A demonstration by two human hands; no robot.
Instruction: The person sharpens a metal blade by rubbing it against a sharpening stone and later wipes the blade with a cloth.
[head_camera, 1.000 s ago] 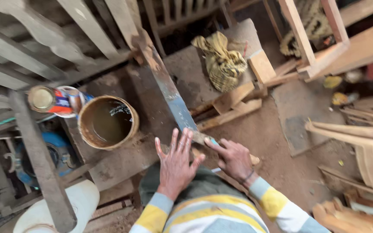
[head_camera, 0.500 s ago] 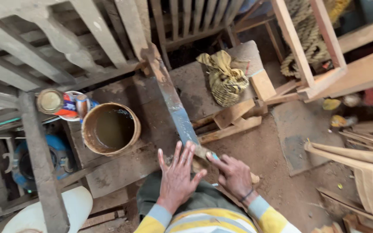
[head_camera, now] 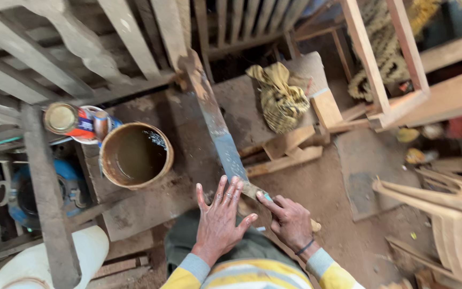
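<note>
Step in hand, as I judge it: working the surface of the long wood slat [head_camera: 217,134], which runs from the stacked frames at top down to my lap. Its upper part is bare and rough, mid part bluish-grey.

L hand [head_camera: 219,219]: flat, fingers spread, palm pressed on the lower end of the slat. Not gripping anything; acts as a hold-down only.

R hand [head_camera: 291,220]: fingers curled round a short pale stick-like tool [head_camera: 252,191], prob. a wood handle or block w/ abrasive; its tip lies on the slat just beside my L fingertips. Exact tool type can't be told. Grip is closed on it, index finger extended along its top.

Nearby items:
- Round brown tub [head_camera: 136,155] w/ murky liquid, left of the slat, close.
- Small tin [head_camera: 70,120] behind the tub, touching or nearly so.
- Yellow-green cloth bundle [head_camera: 280,96] on the board right of the slat.
- Loose wood offcuts [head_camera: 287,150] betw. slat and bundle.

Next move, in my judgement: needs steady L-hand pressure so the slat doesn't shift, and the R-hand stroke kept along the slat's length, clear of the L fingers.
</note>
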